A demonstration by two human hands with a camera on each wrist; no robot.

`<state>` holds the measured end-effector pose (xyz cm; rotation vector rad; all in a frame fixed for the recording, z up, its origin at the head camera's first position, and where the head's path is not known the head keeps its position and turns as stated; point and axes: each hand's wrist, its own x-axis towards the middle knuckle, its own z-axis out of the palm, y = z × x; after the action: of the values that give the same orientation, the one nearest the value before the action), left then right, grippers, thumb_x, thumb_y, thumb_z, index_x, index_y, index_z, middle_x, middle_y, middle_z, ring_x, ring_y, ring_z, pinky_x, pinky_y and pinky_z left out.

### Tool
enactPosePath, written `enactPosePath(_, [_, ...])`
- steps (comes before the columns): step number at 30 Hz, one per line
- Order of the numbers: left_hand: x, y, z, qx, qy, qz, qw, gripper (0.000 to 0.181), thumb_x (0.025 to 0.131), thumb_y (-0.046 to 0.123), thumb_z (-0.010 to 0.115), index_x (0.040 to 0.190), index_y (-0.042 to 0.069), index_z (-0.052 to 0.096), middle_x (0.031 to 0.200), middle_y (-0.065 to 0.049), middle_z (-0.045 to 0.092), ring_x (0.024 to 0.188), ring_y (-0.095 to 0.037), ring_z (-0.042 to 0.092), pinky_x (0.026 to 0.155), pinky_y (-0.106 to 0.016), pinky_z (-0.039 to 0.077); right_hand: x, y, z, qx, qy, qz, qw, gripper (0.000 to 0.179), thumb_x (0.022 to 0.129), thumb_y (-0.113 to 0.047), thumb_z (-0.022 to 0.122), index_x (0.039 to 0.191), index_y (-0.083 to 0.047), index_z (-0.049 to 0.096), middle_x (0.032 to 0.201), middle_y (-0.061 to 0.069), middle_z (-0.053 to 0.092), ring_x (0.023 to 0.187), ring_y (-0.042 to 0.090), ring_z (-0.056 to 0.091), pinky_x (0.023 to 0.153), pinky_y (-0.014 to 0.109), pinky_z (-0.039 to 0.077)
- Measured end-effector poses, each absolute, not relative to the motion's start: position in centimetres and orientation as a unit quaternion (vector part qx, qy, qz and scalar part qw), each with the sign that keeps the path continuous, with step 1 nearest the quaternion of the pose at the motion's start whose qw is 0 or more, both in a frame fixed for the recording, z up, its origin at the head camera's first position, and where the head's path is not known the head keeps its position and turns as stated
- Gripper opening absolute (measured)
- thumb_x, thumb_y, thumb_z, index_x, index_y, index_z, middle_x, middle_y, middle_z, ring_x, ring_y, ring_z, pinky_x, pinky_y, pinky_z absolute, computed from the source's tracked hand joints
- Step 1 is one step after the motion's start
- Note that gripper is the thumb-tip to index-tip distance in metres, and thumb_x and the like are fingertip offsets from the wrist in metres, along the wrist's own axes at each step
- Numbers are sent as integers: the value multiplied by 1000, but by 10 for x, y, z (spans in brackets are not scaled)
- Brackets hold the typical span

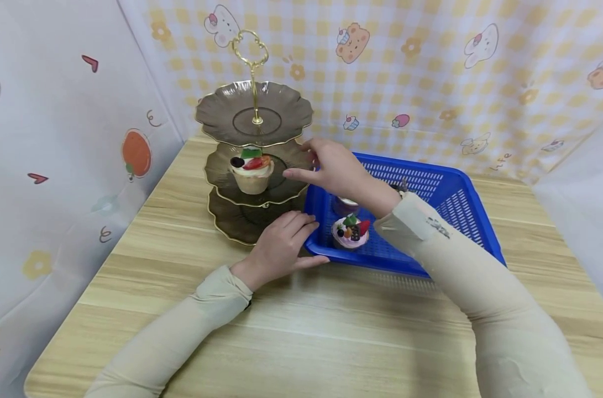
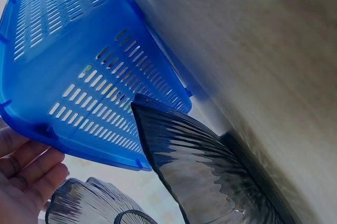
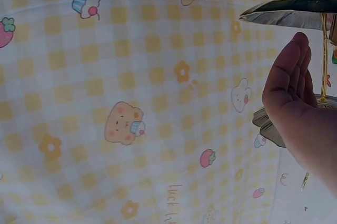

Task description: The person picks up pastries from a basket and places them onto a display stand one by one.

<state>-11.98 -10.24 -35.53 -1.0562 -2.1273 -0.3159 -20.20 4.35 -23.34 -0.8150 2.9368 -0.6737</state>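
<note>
My right hand [image 1: 338,171] is at the right edge of a three-tier cake stand, its thumb and fingers apart with nothing between them. On the stand's middle plate [image 1: 220,176] sits a cupcake [image 1: 252,181] topped with cream and fruit, just left of that thumb. My left hand [image 1: 280,246] rests at the near left corner of a blue plastic basket [image 1: 371,262]. Its fingers touch the rim [image 2: 39,135] in the left wrist view. Inside that corner stand a pink-cream cupcake [image 1: 350,233] and another cupcake [image 1: 345,206], partly covered by my right arm.
The stand's top plate [image 1: 224,113] carries a gold handle [image 1: 251,50]; its bottom plate [image 1: 231,221] shows below, partly hidden. A yellow-checked cloth [image 1: 410,83] hangs behind the wooden table [image 1: 301,331], and a white printed cloth [image 1: 72,138] hangs at the left.
</note>
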Motion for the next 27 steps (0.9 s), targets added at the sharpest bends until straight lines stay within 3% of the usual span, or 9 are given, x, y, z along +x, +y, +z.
enactPosePath(9, [-121,-103,-359,-408,-829,-131,359,68,66,58,79,101,0,73,102,-10,71,97,-22,64,94,-33,51,-199,62,-238,-267,936,-229,9,59,86,-45,68,125,-2,58,104,12,62,93,24,57,85,37,48])
enactPosePath(15, [-120,-102,-359,-408,-832,-131,353,69,64,57,81,102,0,72,104,-11,71,97,-23,64,94,-34,51,-198,74,-243,-265,935,-234,21,55,87,-42,68,124,-2,59,110,13,64,100,24,59,91,39,49])
enactPosePath(27, [-121,-103,-356,-409,-837,-125,341,70,66,58,79,105,0,72,106,-12,71,99,-23,65,95,-34,52,-190,106,-253,-235,939,-246,53,52,87,-45,66,123,-8,61,117,11,66,106,24,60,93,42,50])
